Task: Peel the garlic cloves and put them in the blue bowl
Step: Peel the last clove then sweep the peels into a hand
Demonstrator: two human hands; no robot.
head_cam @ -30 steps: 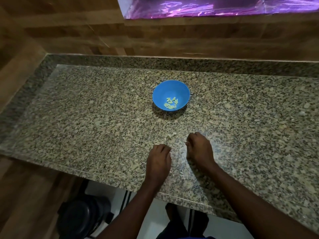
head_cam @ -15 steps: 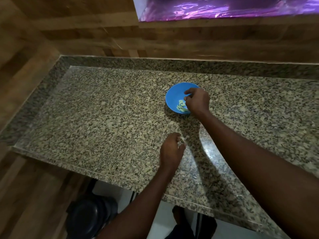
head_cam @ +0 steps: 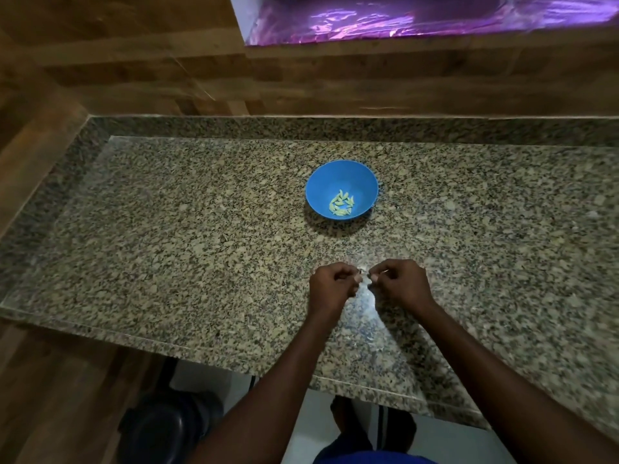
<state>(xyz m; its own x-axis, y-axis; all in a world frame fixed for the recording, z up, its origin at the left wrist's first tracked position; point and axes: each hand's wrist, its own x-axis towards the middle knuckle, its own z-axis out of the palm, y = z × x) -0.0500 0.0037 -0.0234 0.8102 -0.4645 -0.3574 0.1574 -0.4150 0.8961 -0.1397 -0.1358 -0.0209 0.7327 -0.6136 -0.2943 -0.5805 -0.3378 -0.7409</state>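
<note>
The blue bowl [head_cam: 341,190] stands on the granite counter [head_cam: 167,236] and holds several pale peeled garlic cloves [head_cam: 341,206]. Nearer to me, my left hand [head_cam: 331,286] and my right hand [head_cam: 400,284] are side by side over the counter, fingers curled, fingertips nearly meeting. A small pale garlic clove [head_cam: 363,273] is pinched between the fingertips of both hands; most of it is hidden by the fingers.
A raised granite rim and a wooden wall run along the back and the left. A purple-lit opening [head_cam: 435,18] sits above the wall. The counter's front edge lies just under my forearms, with a dark round bin [head_cam: 167,426] on the floor below.
My right hand has come back from the blue bowl toward me and now meets my left hand over the counter. The fingers of both are closed on a small clove.
</note>
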